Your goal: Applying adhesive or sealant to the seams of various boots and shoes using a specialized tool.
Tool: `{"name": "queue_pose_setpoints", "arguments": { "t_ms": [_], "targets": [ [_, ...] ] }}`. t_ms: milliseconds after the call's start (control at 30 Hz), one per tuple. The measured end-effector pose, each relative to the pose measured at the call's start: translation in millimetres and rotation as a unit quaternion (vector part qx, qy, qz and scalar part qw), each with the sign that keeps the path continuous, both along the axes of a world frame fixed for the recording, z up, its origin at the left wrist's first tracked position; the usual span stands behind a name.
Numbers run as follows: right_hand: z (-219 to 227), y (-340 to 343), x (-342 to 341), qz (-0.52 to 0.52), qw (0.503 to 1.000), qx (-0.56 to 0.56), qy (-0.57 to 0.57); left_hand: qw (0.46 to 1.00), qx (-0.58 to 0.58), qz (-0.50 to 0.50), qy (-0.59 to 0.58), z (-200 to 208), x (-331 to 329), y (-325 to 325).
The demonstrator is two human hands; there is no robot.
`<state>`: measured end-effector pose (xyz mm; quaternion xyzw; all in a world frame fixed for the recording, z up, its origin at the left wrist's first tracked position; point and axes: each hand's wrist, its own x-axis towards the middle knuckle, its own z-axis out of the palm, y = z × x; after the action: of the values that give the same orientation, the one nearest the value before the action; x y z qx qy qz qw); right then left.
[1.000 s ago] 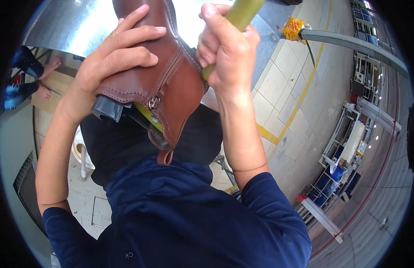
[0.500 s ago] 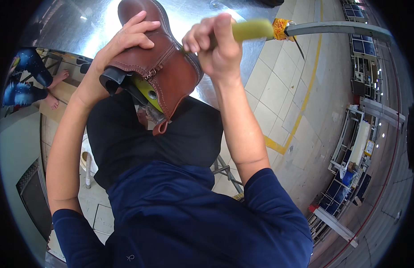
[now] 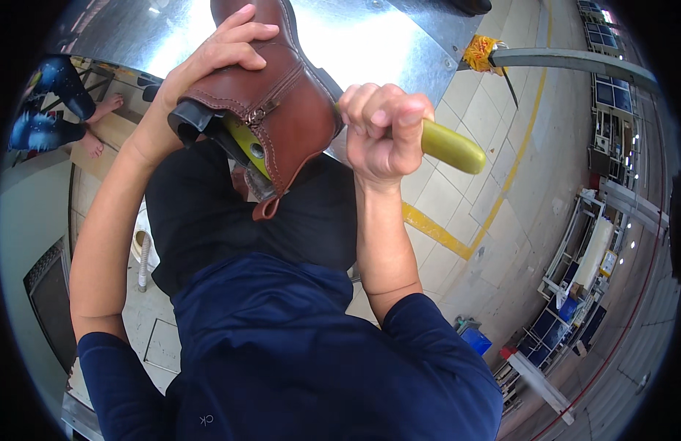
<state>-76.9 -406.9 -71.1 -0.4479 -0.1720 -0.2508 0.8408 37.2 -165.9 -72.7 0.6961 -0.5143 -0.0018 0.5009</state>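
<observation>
A brown leather ankle boot [image 3: 303,114] lies on its side above my lap, its top opening toward me and its toe running off the upper edge. Inside the opening a yellow-green shoe last [image 3: 246,143] shows, and a leather pull loop [image 3: 265,209] hangs at the back. My left hand [image 3: 215,62] is wrapped over the boot's upper from the left. Beside the heel and sole edge, my right hand [image 3: 384,132] is closed round a tool with a thick olive-green handle [image 3: 458,151]. The tool's working end is hidden between hand and boot.
A shiny metal tabletop [image 3: 370,44] lies beyond the boot. To its right, yellow plastic [image 3: 481,53] wraps the end of a grey metal bar [image 3: 568,57]. Another person's bare feet [image 3: 98,125] are at the left. Racks [image 3: 575,272] stand far right.
My right hand has come toward me and slightly right along the boot's edge. The handle has swung from pointing right to pointing down and right. My left hand keeps its hold.
</observation>
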Motion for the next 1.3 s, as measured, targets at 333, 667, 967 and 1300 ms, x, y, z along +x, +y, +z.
{"name": "queue_pose_setpoints", "arguments": {
  "t_ms": [333,667,967,1300],
  "targets": [
    [-4.9,5.3,-51.9,-0.062,0.985,0.039,0.155,1.000,-0.006,0.006,-0.015,4.8,-3.8,0.7],
    [13.3,0.0,-0.6,-0.139,0.964,0.050,0.223,0.999,-0.026,0.016,0.014,4.1,-11.2,-3.5],
    [31.7,13.3,32.9,-0.110,0.954,0.025,0.277,0.999,-0.023,0.028,0.025,-5.0,-13.6,4.9],
    [45.7,29.4,50.6,-0.126,0.935,-0.083,0.321,0.999,-0.017,0.026,0.022,-1.4,-13.7,4.5]
  ]
}}
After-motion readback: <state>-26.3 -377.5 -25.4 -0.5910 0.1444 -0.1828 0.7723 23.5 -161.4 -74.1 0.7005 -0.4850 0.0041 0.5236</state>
